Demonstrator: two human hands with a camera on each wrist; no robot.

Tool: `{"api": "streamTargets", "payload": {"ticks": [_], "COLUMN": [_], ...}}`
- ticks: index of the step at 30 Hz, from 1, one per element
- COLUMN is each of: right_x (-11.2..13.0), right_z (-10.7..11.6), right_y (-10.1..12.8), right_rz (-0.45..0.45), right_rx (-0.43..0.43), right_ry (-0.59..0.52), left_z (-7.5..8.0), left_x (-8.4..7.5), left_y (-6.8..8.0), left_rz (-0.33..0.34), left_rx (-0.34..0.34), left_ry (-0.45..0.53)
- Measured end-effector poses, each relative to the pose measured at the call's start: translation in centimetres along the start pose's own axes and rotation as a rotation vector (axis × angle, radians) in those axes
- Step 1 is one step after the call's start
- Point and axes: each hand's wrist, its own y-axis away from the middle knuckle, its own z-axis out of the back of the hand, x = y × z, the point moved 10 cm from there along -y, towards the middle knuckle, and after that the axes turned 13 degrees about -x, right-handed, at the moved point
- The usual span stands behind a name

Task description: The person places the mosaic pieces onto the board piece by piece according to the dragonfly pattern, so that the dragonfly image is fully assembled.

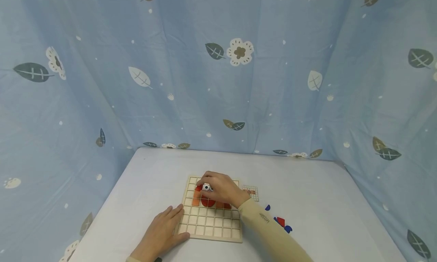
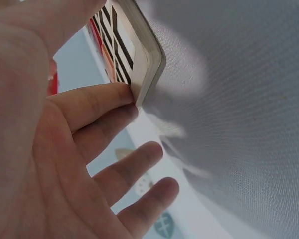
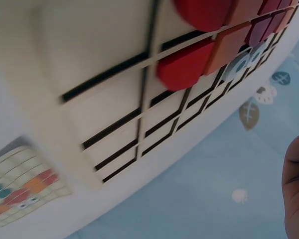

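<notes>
A pale wooden grid board point(image 1: 215, 238) lies on the table, with flat red and orange pieces set in its upper squares. My left hand point(image 1: 160, 228) rests at the board's lower left corner, fingers straight along the left edge and thumb by the front edge. Over the upper part, my right hand point(image 1: 220, 188) bends its fingers down and pinches a small red piece point(image 1: 199, 188) between thumb and index finger. Beside that lies a white eye piece point(image 1: 206, 187). An orange piece point(image 1: 196, 199) and a rounded red piece point(image 1: 207, 202) sit lower; the hand covers others.
Right of the board lies a small pattern card point(image 1: 255, 197) with a gridded picture. Loose pieces are scattered nearer the right forearm: a blue half-round point(image 1: 268, 207), a red piece point(image 1: 280, 221) and another blue piece point(image 1: 288, 229). A blue patterned curtain point(image 1: 191, 102) surrounds the white table point(image 1: 307, 186).
</notes>
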Motion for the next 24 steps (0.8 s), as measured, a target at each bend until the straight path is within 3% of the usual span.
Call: {"api": "streamTargets", "payload": {"ticks": [11,18,24], "right_x": [0.0,0.8,0.8], "right_z": [-2.8,-3.7,-5.1], "right_y": [-1.7,-2.6,-2.8], "right_rz": [-0.098,-0.059,-0.047], "right_rx": [0.122,0.135,0.205], "right_ry": [-0.031,0.003,0.046], "left_z": [0.0,0.2,0.1], "left_x": [-0.1,-0.1,-0.2], "left_y": [0.1,0.1,0.2], "left_rz": [0.002,-0.005,-0.008], "left_rx": [0.005,0.003,0.0], "left_ry": [-0.004,-0.007,-0.016]}}
